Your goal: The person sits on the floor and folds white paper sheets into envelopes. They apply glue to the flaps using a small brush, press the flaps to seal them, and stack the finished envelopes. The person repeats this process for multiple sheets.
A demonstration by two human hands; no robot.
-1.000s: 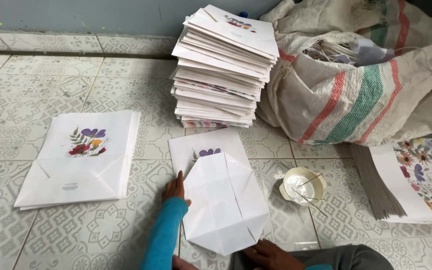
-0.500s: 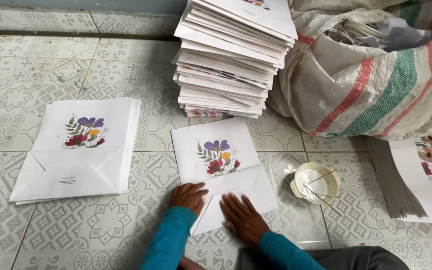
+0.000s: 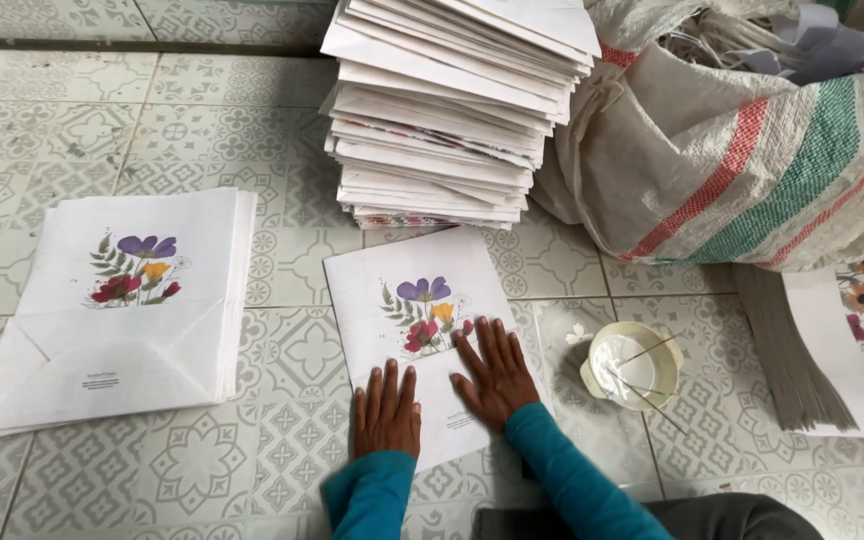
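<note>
Both hands lie flat and open, fingers spread, gripping nothing: the left hand [image 3: 386,410] presses the lower left corner and the right hand [image 3: 493,372] the lower middle of a white paper bag [image 3: 422,330] printed with flowers, which lies flat on the tiled floor [image 3: 282,440] directly in front of the person. A finished pile of like bags [image 3: 122,310] lies well apart to the left, and a tall stack of paper [image 3: 452,110] stands just beyond the bag. To the right sit a small white bowl [image 3: 632,365] with a thin stick in it, a striped woven sack [image 3: 752,150] and a pile of flowered sheets [image 3: 852,340].
</note>
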